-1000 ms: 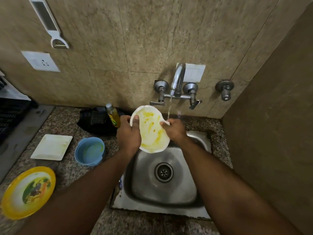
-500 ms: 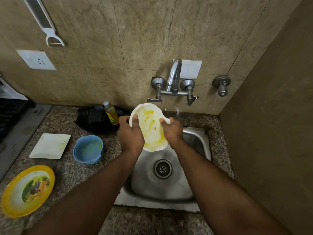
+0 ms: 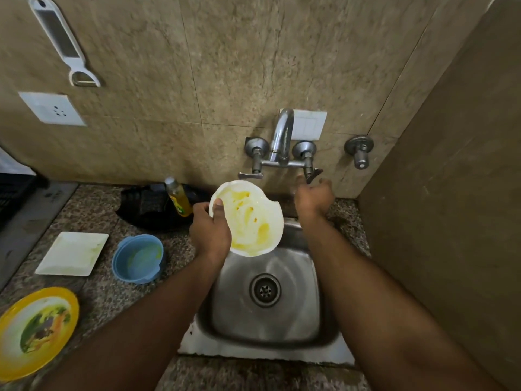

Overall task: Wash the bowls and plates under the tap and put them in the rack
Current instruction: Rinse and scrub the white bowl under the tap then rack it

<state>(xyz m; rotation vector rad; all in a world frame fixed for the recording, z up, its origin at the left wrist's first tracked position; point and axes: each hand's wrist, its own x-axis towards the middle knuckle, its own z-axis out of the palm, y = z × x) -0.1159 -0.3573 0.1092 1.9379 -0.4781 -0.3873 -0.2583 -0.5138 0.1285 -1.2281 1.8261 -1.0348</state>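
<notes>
White stained plate (image 3: 248, 221) over sink (image 3: 282, 280), pinched in left hand (image 3: 210, 232) grip; right hand (image 3: 313, 197) grip blurred, cannot tell.

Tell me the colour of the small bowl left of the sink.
Blue bowl, with yellowish residue inside; head view.

Left hand (image 3: 210, 230) grips a plate rim, thumb on top, forearm stretched forward. Right hand (image 3: 314, 197) reaches ahead, blurred, fingers loosely curled.

You're standing in a home kitchen: a small steel sink (image 3: 265, 292) set in a speckled granite counter (image 3: 93, 210), a wall tap (image 3: 282, 136) on beige stone tiles, a dish-soap bottle (image 3: 177, 200), a hanging peeler (image 3: 60, 43), and dirty dishes beside the basin.
</notes>
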